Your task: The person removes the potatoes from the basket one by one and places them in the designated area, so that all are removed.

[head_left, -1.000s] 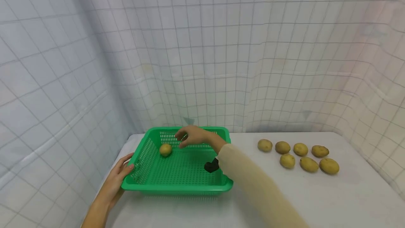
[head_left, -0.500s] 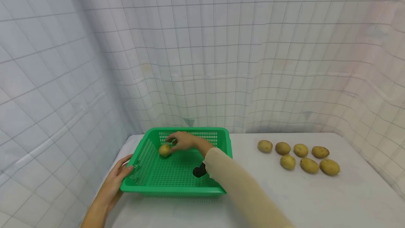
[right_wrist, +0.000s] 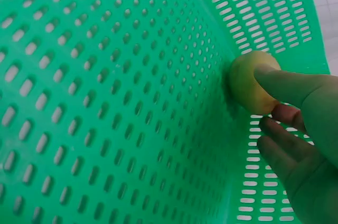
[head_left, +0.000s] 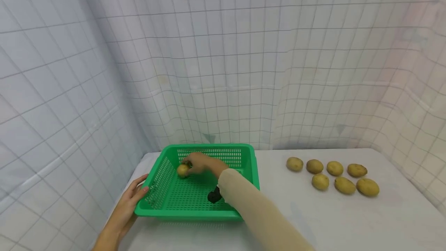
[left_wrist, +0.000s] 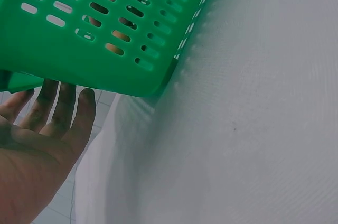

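White checked cloth hangs all round behind a white table [head_left: 348,220], and on that table sits a green plastic basket with slotted sides [head_left: 244,154]. One round yellow potato [head_left: 182,170] lies inside the basket, near its far left corner. A second ago the right hand [head_left: 200,163] was up above the basket with nothing in it and the potato lay alone. Half a second ago it had come down next to the potato. Now the hand has come lower and its fingers are on the potato; in the right wrist view the thumb [right_wrist: 285,87] lies curled over it, so the hand looks to be holding it, with the other fingers bent just below. It seems the hand is putting the potato in a better spot in the basket. The left hand [head_left: 130,198] has stayed at the basket's near left corner, fingers straight against the outside wall, keeping the basket from sliding. Seven more yellow-brown potatoes [head_left: 334,175] wait in two rows on the table, well apart to the right, just as before.
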